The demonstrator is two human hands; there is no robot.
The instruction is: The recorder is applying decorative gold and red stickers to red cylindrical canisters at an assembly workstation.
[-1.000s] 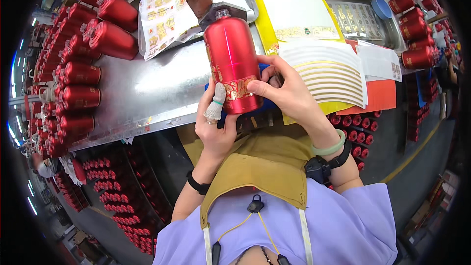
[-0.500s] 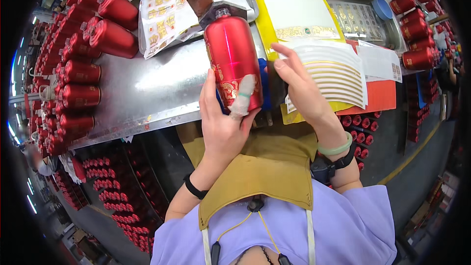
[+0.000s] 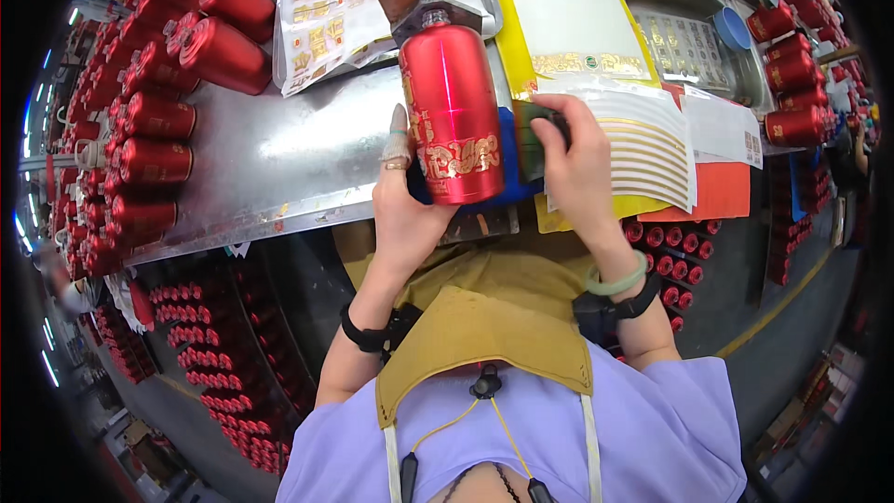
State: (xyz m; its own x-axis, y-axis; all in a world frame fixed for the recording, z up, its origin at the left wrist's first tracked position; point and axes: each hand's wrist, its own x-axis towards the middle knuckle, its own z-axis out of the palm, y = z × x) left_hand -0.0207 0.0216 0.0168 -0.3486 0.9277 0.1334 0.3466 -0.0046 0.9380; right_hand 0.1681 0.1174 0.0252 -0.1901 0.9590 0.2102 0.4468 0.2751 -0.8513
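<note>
A glossy red bottle [image 3: 452, 84] with gold ornament near its base lies in front of me on a blue support [image 3: 515, 144]. Its neck points away, against a rusty metal bracket [image 3: 438, 11]. My left hand [image 3: 407, 210] cups the bottle's lower left side and base, and one finger, wrapped in pale tape, lies along that side. To the right of the bottle, my right hand [image 3: 579, 154] has its fingers curled round a dark green-black flat piece [image 3: 533, 142], whose exact kind I cannot make out. The palm side of that hand is hidden.
Many red bottles [image 3: 223, 54] crowd the metal bench's left side. Sheets of gold decals [image 3: 326, 14] lie in a tray behind. Right of the bracket are a yellow board [image 3: 503, 9], strips of gold lines [image 3: 643, 144], an orange sheet [image 3: 712, 188] and a metal basin [image 3: 745, 74].
The bottle's gold ornament now shows fully, as my left hand's taped finger has moved off its front to the left side. My right hand's fingers have closed round the dark flat piece.
</note>
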